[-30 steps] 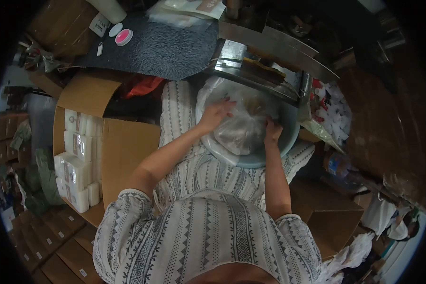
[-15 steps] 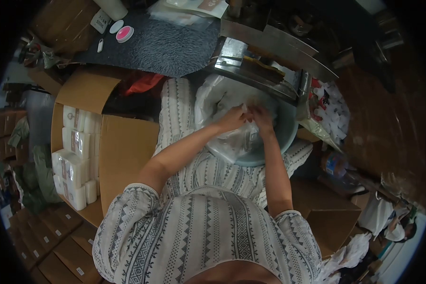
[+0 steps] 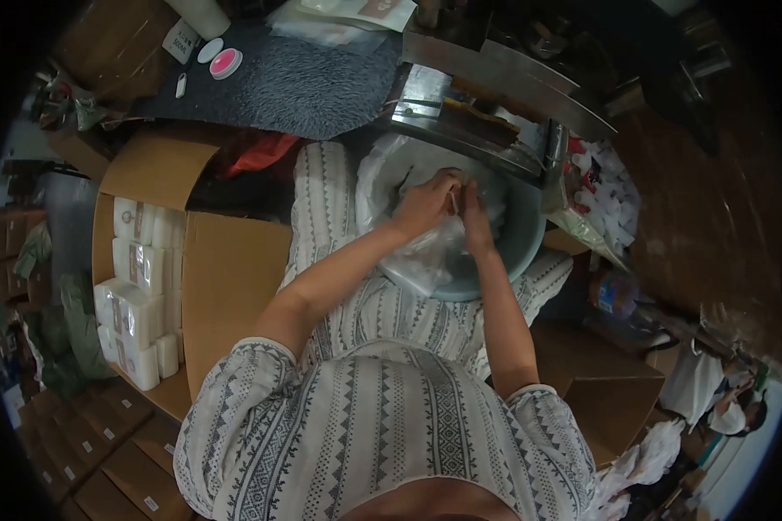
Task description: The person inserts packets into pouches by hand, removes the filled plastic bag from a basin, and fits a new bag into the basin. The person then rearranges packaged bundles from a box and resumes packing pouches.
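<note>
A pale blue-green basin [image 3: 530, 239] rests on my lap, lined with clear plastic. Inside it lies a crumpled clear plastic bag [image 3: 426, 260]. My left hand [image 3: 426, 204] is over the middle of the basin, its fingers bent round the gathered top of the bag. Right beside it, my right hand [image 3: 475, 217] is held upright with its fingers pressed together; whether it grips anything is hidden. A small brownish thing shows at the fingertips, too unclear to name.
An open carton [image 3: 239, 304] with white packs [image 3: 135, 308] stands at left. Beyond the basin are a metal machine [image 3: 495, 130] and a dark fluffy mat [image 3: 313, 87] with a pink round tin [image 3: 225, 63]. A bag of white pieces [image 3: 604, 204] sits at right.
My hands, apart on the bag a second ago, have come together over the basin's middle. My left hand has gone from spread to closed, and the bag's top is now gathered.
</note>
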Demonstrator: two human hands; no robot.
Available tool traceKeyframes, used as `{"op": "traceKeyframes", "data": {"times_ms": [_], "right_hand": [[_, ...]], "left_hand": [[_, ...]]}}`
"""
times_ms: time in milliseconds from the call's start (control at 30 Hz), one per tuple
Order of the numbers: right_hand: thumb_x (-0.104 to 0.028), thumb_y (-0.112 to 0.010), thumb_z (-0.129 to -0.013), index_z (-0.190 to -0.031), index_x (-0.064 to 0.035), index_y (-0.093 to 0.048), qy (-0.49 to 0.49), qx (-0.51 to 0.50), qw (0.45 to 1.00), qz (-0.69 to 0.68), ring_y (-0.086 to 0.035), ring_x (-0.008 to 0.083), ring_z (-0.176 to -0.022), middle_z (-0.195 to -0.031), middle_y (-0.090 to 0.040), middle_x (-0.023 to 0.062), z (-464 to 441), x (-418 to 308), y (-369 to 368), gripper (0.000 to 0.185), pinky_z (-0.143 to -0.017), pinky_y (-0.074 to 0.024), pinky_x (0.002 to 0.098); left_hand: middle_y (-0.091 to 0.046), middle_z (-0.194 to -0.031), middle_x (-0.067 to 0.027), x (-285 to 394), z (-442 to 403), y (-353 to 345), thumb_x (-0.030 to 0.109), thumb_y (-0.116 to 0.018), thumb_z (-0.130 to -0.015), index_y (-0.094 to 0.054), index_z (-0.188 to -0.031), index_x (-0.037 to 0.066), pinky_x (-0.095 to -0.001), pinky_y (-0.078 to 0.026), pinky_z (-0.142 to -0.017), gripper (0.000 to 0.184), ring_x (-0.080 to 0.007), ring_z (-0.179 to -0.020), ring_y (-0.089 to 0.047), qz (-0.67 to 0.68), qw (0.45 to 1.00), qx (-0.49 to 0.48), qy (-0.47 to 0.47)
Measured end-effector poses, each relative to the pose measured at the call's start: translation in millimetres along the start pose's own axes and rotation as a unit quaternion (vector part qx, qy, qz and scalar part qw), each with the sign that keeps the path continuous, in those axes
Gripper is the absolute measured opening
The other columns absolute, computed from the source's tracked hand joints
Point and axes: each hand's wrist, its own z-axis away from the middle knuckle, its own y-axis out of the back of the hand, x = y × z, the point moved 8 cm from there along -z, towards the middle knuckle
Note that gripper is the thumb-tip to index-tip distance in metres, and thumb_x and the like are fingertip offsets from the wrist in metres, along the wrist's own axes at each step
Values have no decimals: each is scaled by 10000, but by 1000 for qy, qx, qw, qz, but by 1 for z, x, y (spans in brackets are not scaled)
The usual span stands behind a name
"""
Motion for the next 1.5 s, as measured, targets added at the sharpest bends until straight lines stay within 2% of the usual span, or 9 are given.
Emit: {"op": "traceKeyframes", "data": {"times_ms": [200,500,567,667,933,1000,1167,1367,1500], "right_hand": [[-359,-486,-956,-884,5,-652,-28,-92,994,57,-595,260,-740,-787,-651,76,2,22,-3,406,-728,-452,331],[-328,-517,-914,-846,-11,-669,141,176,905,361,-622,400,-764,-770,-638,223,16,11,34,358,-678,-489,454],[-407,-522,-900,-834,-6,-665,314,-25,894,319,-621,385,-766,-762,-647,205,41,5,-11,431,-706,-486,435],[-432,-561,-873,-823,-13,-667,111,-45,850,514,-620,356,-816,-823,-656,191,81,-18,-9,435,-736,-471,404],[-455,-630,-849,-814,-29,-696,-86,-101,990,56,-521,110,-751,-756,-619,21,217,-58,15,432,-742,-419,263],[-390,-625,-872,-858,-14,-698,-60,-62,995,43,-537,90,-748,-780,-633,1,251,-96,52,383,-724,-433,251],[-247,-631,-886,-943,6,-689,64,202,976,-38,-584,71,-745,-817,-657,2,361,-162,164,265,-721,-467,209],[-166,-619,-890,-819,-1,-663,397,625,668,77,-553,44,-669,-806,-633,-22,576,-202,232,185,-560,-455,213],[-255,-596,-890,-824,-24,-683,121,883,347,293,-627,172,-645,-777,-667,77,685,-214,218,256,-599,-498,281]], "left_hand": [[-617,-881,-79,-16,17,1,110,-626,-767,-565,-867,76,-400,-496,-641,122,-297,-813,-613,-81,996,29,-25],[-624,-827,-130,-20,65,-4,169,-615,-837,-564,-840,44,-416,-471,-635,135,-331,-761,-610,22,991,-47,125],[-650,-842,-127,-14,50,21,184,-612,-857,-578,-855,40,-395,-473,-646,148,-323,-767,-629,121,975,9,185],[-654,-890,-139,17,44,20,181,-583,-875,-612,-912,40,-380,-478,-698,149,-321,-816,-635,122,978,-71,151],[-591,-1142,-223,-237,57,100,440,-382,-979,-533,-1187,-52,-381,-408,-936,555,-348,-1071,-547,-83,976,104,173],[-530,-1278,-176,-282,74,61,528,-324,-969,-474,-1287,-21,-383,-367,-1000,652,-321,-1182,-489,384,839,-46,383],[-347,-1439,-120,-202,75,58,525,-289,-968,-342,-1387,43,-432,-284,-1079,641,-294,-1287,-372,489,766,-68,413],[-356,-1424,-115,-242,78,62,357,-350,-973,-325,-1394,57,-449,-286,-1082,518,-294,-1281,-373,475,741,-19,475],[-342,-1434,-112,-225,80,59,316,-358,-976,-314,-1399,65,-463,-274,-1090,493,-290,-1298,-351,449,739,-45,499]]}}
